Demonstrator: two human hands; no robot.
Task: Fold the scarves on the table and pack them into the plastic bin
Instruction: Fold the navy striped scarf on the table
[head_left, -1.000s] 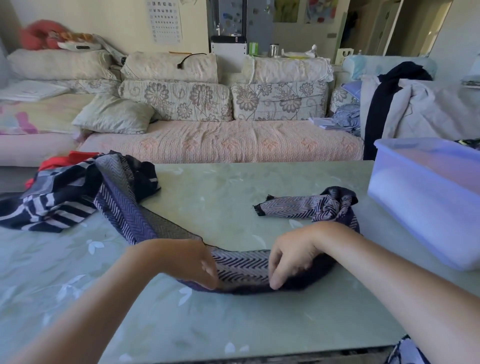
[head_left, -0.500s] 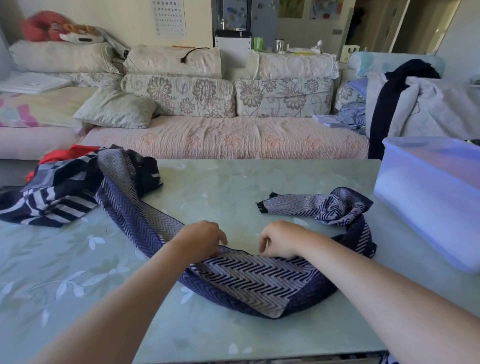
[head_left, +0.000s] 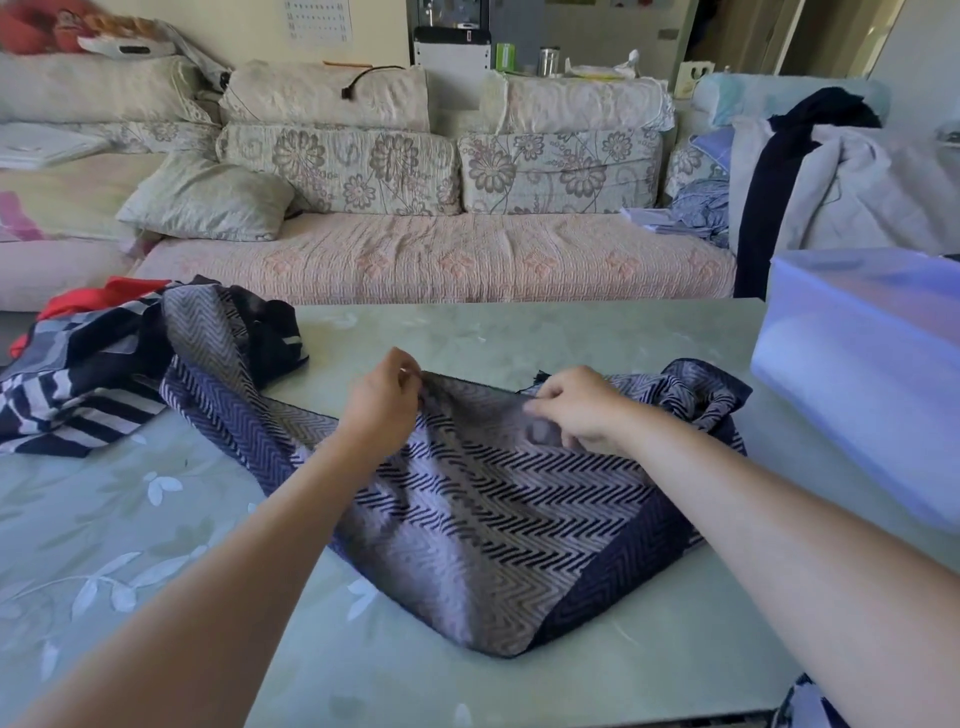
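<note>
1. The herringbone scarf (head_left: 498, 519) lies on the desk (head_left: 156, 519) with its long axis running left to right. One end trails up to the far left, the wide middle sags toward the near edge, and the other end is bunched at the right.
2. The middle part is spread broad, and its lowest fold points at the near edge. A dark blue band runs along its right side.
3. The left hand (head_left: 382, 400) pinches the far edge of this middle part, fingers curled and thumb pressed to them, and holds the cloth raised off the desk.
4. The right hand (head_left: 576, 405) grips the same far edge just beside the bunched end, fingers curled. Blur hides its fingertips.
5. The two hands are near each other, with the edge held between them.
6. The scarf's left end lies over a pile of striped scarves (head_left: 78, 374) at the desk's far left corner.
7. The plastic bin (head_left: 857, 364) stands on the right of the desk, near the bunched end.
</note>
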